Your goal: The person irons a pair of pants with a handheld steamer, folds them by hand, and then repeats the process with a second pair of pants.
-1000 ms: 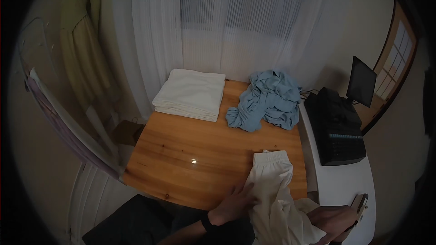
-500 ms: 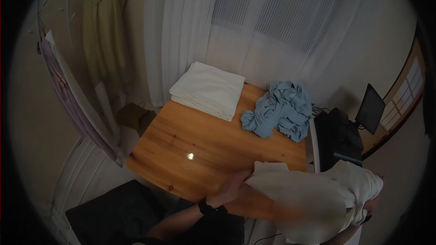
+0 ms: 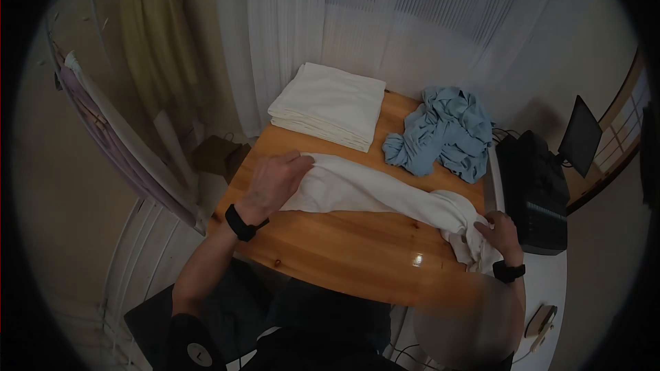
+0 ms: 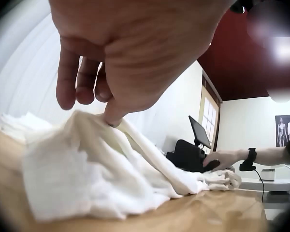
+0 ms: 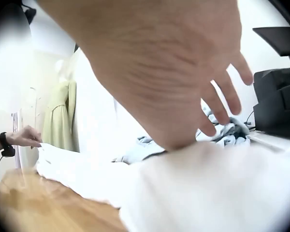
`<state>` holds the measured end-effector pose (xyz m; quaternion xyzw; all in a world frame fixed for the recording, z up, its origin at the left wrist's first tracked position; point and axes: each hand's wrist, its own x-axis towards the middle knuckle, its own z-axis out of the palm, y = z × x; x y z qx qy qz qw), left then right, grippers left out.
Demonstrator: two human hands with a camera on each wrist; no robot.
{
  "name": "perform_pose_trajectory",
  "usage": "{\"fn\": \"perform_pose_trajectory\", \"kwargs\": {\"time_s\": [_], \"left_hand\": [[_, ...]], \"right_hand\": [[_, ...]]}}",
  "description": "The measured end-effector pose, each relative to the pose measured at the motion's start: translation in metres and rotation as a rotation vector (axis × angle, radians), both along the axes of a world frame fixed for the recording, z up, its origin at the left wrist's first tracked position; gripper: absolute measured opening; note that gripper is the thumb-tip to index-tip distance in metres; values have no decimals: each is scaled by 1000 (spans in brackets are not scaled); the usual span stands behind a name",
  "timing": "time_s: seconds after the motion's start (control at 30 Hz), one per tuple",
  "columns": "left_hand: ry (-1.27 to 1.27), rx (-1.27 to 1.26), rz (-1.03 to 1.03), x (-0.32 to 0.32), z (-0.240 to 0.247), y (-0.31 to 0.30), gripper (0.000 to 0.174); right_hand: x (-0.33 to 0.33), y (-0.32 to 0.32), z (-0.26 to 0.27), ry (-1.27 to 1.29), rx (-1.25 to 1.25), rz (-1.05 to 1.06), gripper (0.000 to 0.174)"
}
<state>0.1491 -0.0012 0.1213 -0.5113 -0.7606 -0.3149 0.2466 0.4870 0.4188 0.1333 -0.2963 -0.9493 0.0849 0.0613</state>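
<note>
White cloth trousers stretch sideways across the wooden table, smooth at the left and bunched at the right. My left hand pinches their left end between thumb and index finger; in the left wrist view the cloth peaks beneath that pinch. At the bunched right end, my right hand holds the fabric by thumb and fingertips. The right wrist view shows its other fingers spread loosely above the cloth, the thumb's tip hidden in it.
Behind the trousers lie a folded white stack and a crumpled blue cloth. A black machine with a screen stands on the white side table at the right, where a small tool lies. A clothes rack flanks the left.
The trousers, earlier gathered at the near right with the waistband showing, have been lifted and drawn out leftward across the table. My left hand moved left with one end; the right came back down.
</note>
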Motion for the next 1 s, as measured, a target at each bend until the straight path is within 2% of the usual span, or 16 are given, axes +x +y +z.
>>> {"fn": "perform_pose_trajectory", "kwargs": {"time_s": [0.03, 0.13, 0.27, 0.33, 0.37, 0.4, 0.43, 0.47, 0.53, 0.57, 0.63, 0.67, 0.8, 0.9, 0.97, 1.0], "left_hand": [[-33, -270, 37, 7, -16, -11, 10], [-182, -217, -56, 34, -45, -33, 12], [-244, -136, 31, 43, -52, -31, 16], [17, -112, 132, 45, -38, -21, 16], [18, -113, 109, 43, -43, -17, 16], [-181, -51, 36, 38, -52, -17, 12], [-382, 9, -36, 36, -58, -19, 8], [-379, 8, -54, 37, -58, -24, 8], [-735, 89, -38, 40, -50, -40, 10], [-724, 142, -14, 38, -42, -47, 11], [-752, 234, 31, 36, -21, -65, 12], [-793, 273, 52, 35, -9, -75, 12], [-598, 334, 118, 15, 35, -83, 13], [-438, 384, 93, -13, 67, -51, 14], [-434, 288, 35, -41, 74, -22, 16], [-381, 218, 23, -59, 65, -7, 17]], "right_hand": [[4, -3, -26, -28, 451, 115, 40], [2, -54, -49, 259, 244, 167, 44], [11, -118, -60, 227, 293, 176, 57], [26, -108, -73, 192, 349, 94, 65], [35, -97, -77, 208, 366, -37, 68], [45, -82, -85, 224, 385, -168, 71], [65, -62, -102, 206, 297, -278, 63], [80, -56, -99, 207, 301, -296, 63], [104, -53, -84, 190, 34, -212, 47], [115, -55, -74, 186, 31, -219, 47], [138, -64, -49, 614, -391, -226, 35], [149, -66, -33, 617, -412, -258, 35], [175, -39, -2, 658, -423, -358, 28], [140, -1, 12, 632, -441, -278, 23], [90, 19, 18, 417, -287, -261, 27], [71, 29, -1, 354, -31, -244, 32]]}}
